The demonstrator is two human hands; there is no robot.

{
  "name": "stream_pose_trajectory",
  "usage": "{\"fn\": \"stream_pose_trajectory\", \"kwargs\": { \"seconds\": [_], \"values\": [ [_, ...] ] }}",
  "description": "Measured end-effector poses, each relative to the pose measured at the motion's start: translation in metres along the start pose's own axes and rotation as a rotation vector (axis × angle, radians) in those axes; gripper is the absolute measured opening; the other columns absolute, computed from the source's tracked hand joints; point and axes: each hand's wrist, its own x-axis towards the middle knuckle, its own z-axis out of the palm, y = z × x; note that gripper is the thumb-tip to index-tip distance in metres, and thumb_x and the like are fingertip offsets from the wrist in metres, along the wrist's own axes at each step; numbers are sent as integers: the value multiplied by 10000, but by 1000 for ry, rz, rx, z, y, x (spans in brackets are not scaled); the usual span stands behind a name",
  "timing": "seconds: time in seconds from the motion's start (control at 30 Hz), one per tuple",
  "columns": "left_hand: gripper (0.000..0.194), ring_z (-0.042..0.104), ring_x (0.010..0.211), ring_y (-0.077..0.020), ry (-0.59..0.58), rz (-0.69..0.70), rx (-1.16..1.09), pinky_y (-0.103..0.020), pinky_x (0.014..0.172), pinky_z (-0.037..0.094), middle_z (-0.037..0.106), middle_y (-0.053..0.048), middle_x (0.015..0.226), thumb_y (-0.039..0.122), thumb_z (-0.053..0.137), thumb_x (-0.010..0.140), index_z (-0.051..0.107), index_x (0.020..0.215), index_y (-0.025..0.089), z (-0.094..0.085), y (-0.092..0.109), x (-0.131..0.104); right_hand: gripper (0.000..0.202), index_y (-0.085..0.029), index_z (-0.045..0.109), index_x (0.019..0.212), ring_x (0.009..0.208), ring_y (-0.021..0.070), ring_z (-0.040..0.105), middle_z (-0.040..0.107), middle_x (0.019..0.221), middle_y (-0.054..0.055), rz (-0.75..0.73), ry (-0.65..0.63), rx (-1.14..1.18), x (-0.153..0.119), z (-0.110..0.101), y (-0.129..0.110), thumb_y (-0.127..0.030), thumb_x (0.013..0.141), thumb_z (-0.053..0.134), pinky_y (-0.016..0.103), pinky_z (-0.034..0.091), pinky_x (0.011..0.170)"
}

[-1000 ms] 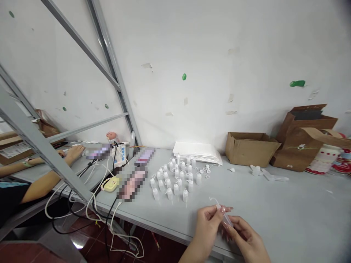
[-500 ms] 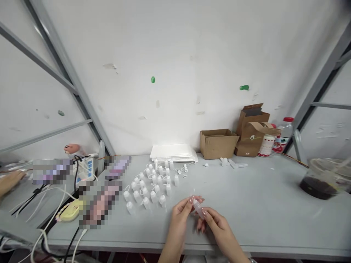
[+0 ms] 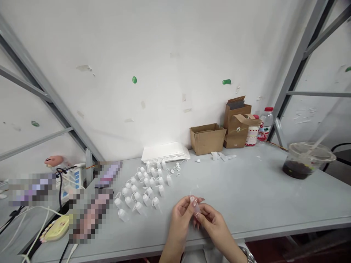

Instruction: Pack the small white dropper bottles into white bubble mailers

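Note:
Near the table's front edge, my left hand (image 3: 181, 214) and my right hand (image 3: 210, 221) meet around a small translucent white bottle (image 3: 196, 208). The fingers of both are closed on it, with my left fingertips at its top, where a thin white strap sticks up. My right fingers pinch its lower part. To the left of my hands, several small white bottles (image 3: 145, 199) with looped cap straps stand in rough rows. Some loose white caps (image 3: 178, 168) lie behind them.
A stack of white sheets (image 3: 164, 152) lies against the wall, beside an open cardboard box (image 3: 207, 140) and a brown paper bag (image 3: 235, 128). A plastic bowl of dark liquid (image 3: 298, 168) stands right. Blurred phones, cables and a yellow case (image 3: 59, 228) lie left.
The camera view has turned to the right. My hands have drawn closer together, and my left thumb now covers more of the bottle. The person's hand at the far left has left the view.

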Motion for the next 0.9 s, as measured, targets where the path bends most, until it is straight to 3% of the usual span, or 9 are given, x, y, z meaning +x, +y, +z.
{"fn": "stream_pose_trajectory", "kwargs": {
  "seconds": [0.23, 0.4, 0.53, 0.7, 0.9],
  "values": [
    [285, 594, 955, -262, 31, 43, -2, -313, 780, 454, 689, -126, 943, 398, 663, 688, 657, 790, 132, 1, 10, -10, 343, -166, 597, 794, 586, 132, 500, 559, 630, -2, -9, 6, -31, -5, 1, -3, -505, 747, 582, 250, 411, 568],
    [288, 608, 935, -258, 93, 94, -26, -340, 826, 460, 694, -121, 928, 394, 687, 665, 660, 801, 141, 4, -1, -13, 349, -169, 587, 793, 574, 128, 499, 553, 632, -7, -20, -19, -11, -4, 1, -2, -516, 747, 575, 248, 415, 563],
    [345, 608, 962, -261, 99, 109, -62, -355, 871, 457, 693, -115, 969, 333, 748, 606, 665, 892, 159, 4, -11, -10, 314, -180, 564, 733, 640, 139, 511, 561, 681, -3, -76, 41, -25, -2, 0, 1, -492, 737, 598, 240, 416, 594],
    [337, 617, 950, -266, 127, 91, -40, -377, 889, 447, 707, -127, 934, 417, 663, 686, 690, 865, 132, 1, -8, -6, 261, -173, 585, 763, 666, 142, 514, 594, 706, 7, -69, 61, -121, -2, 0, 0, -430, 742, 620, 243, 415, 628],
    [219, 607, 967, -263, 5, 65, -26, -376, 893, 437, 708, -116, 927, 345, 666, 702, 680, 783, 142, -6, -1, -8, 256, -176, 601, 782, 670, 149, 529, 604, 721, 14, -66, 45, -173, -6, 1, -2, -432, 764, 590, 247, 415, 614]
  ]
}}
